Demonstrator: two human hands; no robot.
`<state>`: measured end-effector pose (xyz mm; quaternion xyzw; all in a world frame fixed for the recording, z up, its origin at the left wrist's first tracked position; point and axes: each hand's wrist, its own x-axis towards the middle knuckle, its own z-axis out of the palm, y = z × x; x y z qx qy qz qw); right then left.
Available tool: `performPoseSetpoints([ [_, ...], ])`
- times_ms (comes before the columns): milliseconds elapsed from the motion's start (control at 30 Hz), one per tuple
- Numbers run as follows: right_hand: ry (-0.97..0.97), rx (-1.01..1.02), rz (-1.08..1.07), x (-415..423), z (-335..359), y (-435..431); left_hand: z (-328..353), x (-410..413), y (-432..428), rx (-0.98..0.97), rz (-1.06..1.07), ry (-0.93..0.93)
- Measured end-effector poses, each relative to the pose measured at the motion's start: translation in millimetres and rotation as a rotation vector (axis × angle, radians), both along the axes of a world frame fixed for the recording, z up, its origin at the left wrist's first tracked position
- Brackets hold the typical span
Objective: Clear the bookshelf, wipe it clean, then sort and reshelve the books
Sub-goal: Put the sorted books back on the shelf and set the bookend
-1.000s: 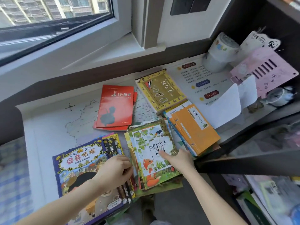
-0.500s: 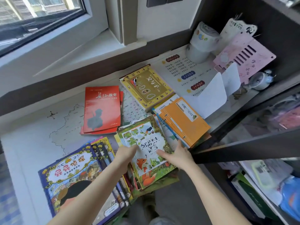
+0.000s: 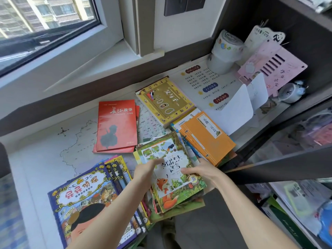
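The fox book (image 3: 172, 169) tops a pile between the left hand (image 3: 145, 174) and right hand (image 3: 201, 170), which seem to hold its side edges. Left of the left hand lies the detective stack (image 3: 84, 194). Beyond that hand lies the silhouette book (image 3: 116, 126). Beyond the right hand lies a fanned stack (image 3: 206, 139), with the thick book (image 3: 165, 101) behind it.

**Books laid flat in piles**

The fox picture book (image 3: 167, 151) tops a fanned, untidy pile nearest me, tilted, gripped at its sides by my left hand (image 3: 145, 174) and right hand (image 3: 203, 170). Just right of it, an orange book (image 3: 206, 139) caps a slanted stack. Behind lie a yellow book (image 3: 165, 101) and a red book (image 3: 116, 124) on another red one. At left, a blue-bordered cartoon book (image 3: 84, 194) covers overlapping volumes.
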<state>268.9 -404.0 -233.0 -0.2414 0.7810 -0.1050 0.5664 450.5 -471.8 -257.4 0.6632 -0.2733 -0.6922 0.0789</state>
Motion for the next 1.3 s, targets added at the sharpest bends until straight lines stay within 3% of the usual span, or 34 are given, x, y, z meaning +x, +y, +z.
performPoseSetpoints([
  [167,0.005,-0.104,-0.084,13,5,4,9,1,-4,0.061,0.079,0.048],
  [433,0.431,-0.267,0.162,54,62,9,27,17,7,0.064,0.253,0.302],
  [633,0.577,-0.332,0.287,70,105,2,30,41,2,0.092,0.281,0.580],
  [767,0.508,-0.379,0.236,60,117,0,28,53,-2,0.048,0.218,0.631],
  [1000,0.329,-0.639,-0.060,28,119,-4,66,32,-56,-0.161,0.094,0.705],
  [1200,0.276,-0.901,-0.204,19,105,-13,99,17,-91,-0.553,-0.074,0.842],
  [1300,0.220,-0.907,-0.221,20,90,-10,92,21,-90,-0.615,-0.135,0.802],
])
